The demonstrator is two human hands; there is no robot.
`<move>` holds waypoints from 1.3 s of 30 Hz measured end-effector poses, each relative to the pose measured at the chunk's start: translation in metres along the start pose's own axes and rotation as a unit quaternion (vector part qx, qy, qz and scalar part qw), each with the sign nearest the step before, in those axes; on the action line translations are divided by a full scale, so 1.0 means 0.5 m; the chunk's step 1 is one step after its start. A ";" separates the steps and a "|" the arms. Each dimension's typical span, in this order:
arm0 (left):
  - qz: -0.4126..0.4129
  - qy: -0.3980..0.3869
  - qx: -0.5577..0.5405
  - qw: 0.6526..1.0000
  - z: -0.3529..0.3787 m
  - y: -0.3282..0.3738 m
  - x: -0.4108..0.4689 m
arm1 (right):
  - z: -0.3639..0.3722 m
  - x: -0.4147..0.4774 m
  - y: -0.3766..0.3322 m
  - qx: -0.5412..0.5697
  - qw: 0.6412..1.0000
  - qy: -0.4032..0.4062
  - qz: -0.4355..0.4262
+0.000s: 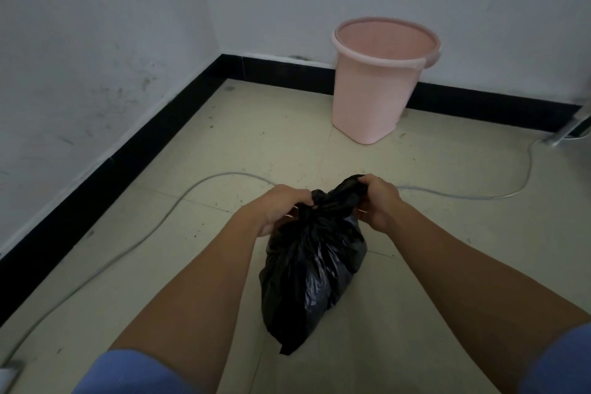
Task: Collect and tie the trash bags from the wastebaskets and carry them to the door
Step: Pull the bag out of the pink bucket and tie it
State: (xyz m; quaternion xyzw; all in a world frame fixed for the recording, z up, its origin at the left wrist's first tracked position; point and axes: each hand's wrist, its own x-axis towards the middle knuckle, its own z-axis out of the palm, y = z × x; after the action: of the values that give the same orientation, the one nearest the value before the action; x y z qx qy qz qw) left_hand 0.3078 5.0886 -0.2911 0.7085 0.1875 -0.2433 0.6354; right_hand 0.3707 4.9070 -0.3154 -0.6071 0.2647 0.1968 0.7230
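A black trash bag hangs in front of me above the tiled floor, its neck gathered into a twist at the top. My left hand grips the left side of the neck. My right hand is closed on the loose end of the bag's top, pulled up and to the right. A pink plastic wastebasket stands against the far wall, with no liner visible inside it.
A grey cable snakes across the cream floor tiles from the lower left, behind the bag, to a metal leg at the right. White walls with a black skirting board meet in a corner at the far left.
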 end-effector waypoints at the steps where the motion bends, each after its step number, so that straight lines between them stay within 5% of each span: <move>1: 0.006 -0.011 -0.003 1.000 -0.006 0.000 0.000 | 0.002 -0.002 -0.002 0.014 1.000 -0.004 0.000; 7: 0.037 0.052 0.056 0.996 -0.027 0.005 -0.007 | 0.018 -0.017 -0.013 0.138 0.988 -0.060 0.030; 12: 0.059 0.098 0.022 0.993 -0.055 -0.014 -0.012 | 0.010 -0.011 -0.030 0.144 0.988 0.037 0.037; 16: 0.063 0.173 0.022 0.983 -0.060 -0.040 -0.011 | 0.009 -0.011 -0.032 0.062 0.995 0.079 0.010; 20: 0.039 0.148 0.037 0.988 -0.068 -0.060 -0.005 | -0.011 -0.009 -0.055 -0.146 0.988 0.046 -0.032; 22: 0.035 0.121 0.030 0.992 -0.074 -0.061 0.000 | -0.012 -0.004 -0.072 -0.338 0.924 0.089 -0.153; 24: 0.029 0.111 -0.012 0.993 -0.073 -0.054 0.004 | 0.019 -0.022 -0.081 -0.545 0.769 0.127 -0.308; 25: 0.024 0.118 -0.042 0.992 -0.071 -0.050 0.009 | 0.043 -0.037 -0.081 -0.596 0.713 0.097 -0.357; 26: 0.021 0.139 -0.068 0.988 -0.072 -0.047 0.015 | 0.065 -0.047 -0.075 -0.620 0.696 0.034 -0.360; 29: 0.015 0.245 -0.118 0.962 -0.091 -0.058 0.028 | 0.098 -0.048 -0.026 -0.680 0.680 -0.138 -0.236; 32: -0.005 0.317 -0.135 0.939 -0.124 -0.097 0.038 | 0.087 -0.017 0.032 -0.745 0.620 -0.151 -0.193; 39: -0.049 0.359 -0.096 0.927 -0.120 -0.193 0.077 | 0.070 0.027 0.096 -0.684 0.696 -0.149 -0.160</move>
State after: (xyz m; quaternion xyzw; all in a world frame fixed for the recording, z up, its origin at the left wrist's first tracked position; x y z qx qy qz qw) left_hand 0.2897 5.1583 -0.3873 0.6737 0.4600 0.0161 0.5782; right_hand 0.3573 4.9500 -0.3568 -0.9300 -0.1553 0.2927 0.1588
